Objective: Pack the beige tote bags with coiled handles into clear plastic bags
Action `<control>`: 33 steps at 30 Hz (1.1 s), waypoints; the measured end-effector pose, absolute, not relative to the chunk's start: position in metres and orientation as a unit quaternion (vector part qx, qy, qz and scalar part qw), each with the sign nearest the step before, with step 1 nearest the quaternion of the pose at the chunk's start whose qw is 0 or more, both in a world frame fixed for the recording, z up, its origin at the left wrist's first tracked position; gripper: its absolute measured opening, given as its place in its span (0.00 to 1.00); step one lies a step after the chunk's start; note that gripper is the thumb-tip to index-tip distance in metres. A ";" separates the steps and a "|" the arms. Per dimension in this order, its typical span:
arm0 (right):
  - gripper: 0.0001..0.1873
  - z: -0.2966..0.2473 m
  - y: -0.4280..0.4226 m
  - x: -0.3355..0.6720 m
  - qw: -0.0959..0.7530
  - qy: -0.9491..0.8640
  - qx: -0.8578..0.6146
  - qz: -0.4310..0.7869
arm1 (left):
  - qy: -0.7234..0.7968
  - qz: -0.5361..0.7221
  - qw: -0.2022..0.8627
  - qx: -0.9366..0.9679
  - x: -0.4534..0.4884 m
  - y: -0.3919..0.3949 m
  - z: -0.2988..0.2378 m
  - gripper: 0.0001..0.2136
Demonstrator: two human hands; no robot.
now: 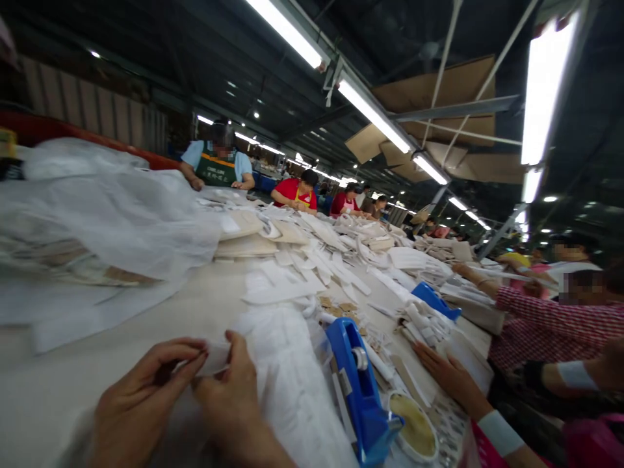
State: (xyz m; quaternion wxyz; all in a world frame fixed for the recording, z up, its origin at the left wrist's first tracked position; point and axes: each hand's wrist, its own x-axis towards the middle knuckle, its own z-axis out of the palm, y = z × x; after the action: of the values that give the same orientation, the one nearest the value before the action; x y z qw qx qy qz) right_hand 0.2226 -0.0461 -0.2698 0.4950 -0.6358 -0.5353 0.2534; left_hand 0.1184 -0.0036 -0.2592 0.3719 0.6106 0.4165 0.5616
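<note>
My left hand (146, 393) is closed in a pinch, thumb and fingertips together on the near edge of a small thin white piece (216, 356). Close beside it, my right hand (234, 390) grips the other side of this piece, its fingers curled and partly hidden. Whether the piece is paper or cloth cannot be made out. Just right of my hands lies a stack of soft white padded sheets (287, 364). Beyond that stands a blue tape dispenser (355, 383), next to a round tub of yellowish paste (413, 422).
Piles of white and beige cut pieces (302, 240) cover the table (195, 312) ahead. Translucent plastic sheeting (131, 201) lies at left. A second blue dispenser (435, 299) stands farther right. A co-worker's hand (448, 374) reaches in at right; other people work along the table.
</note>
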 end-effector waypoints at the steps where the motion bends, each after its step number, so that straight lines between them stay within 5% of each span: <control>1: 0.37 -0.264 -0.045 0.217 0.515 -0.485 -0.653 0.271 | 0.390 0.587 0.427 0.566 0.119 -0.007 -0.254 0.10; 5: 0.18 -0.240 -0.052 0.219 0.556 -0.447 -0.622 0.323 | 0.283 0.639 0.572 0.430 0.122 -0.012 -0.236 0.13; 13: 0.20 -0.231 -0.050 0.229 0.536 -0.446 -0.619 0.361 | 0.143 0.585 0.732 0.319 0.115 -0.007 -0.229 0.14; 17: 0.31 -0.219 -0.056 0.225 0.524 -0.432 -0.686 0.260 | 0.106 0.587 0.755 0.272 0.109 -0.004 -0.228 0.15; 22: 0.17 -0.204 -0.066 0.222 0.363 -0.511 -0.754 0.197 | 0.045 0.540 0.789 0.291 0.105 -0.007 -0.227 0.15; 29: 0.11 -0.211 -0.074 0.218 0.518 -0.563 -0.604 0.224 | 0.052 0.568 0.781 0.255 0.103 -0.004 -0.227 0.14; 33: 0.08 -0.228 -0.112 0.200 0.480 -0.642 -0.591 0.095 | 0.087 0.609 0.762 0.205 0.104 0.004 -0.231 0.08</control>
State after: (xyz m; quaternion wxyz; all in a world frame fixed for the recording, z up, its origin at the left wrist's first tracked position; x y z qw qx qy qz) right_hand 0.2002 -0.1123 -0.2277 0.4803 -0.5905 -0.6416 0.0949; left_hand 0.1039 0.0038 -0.2314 0.7616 0.2049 0.0875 0.6085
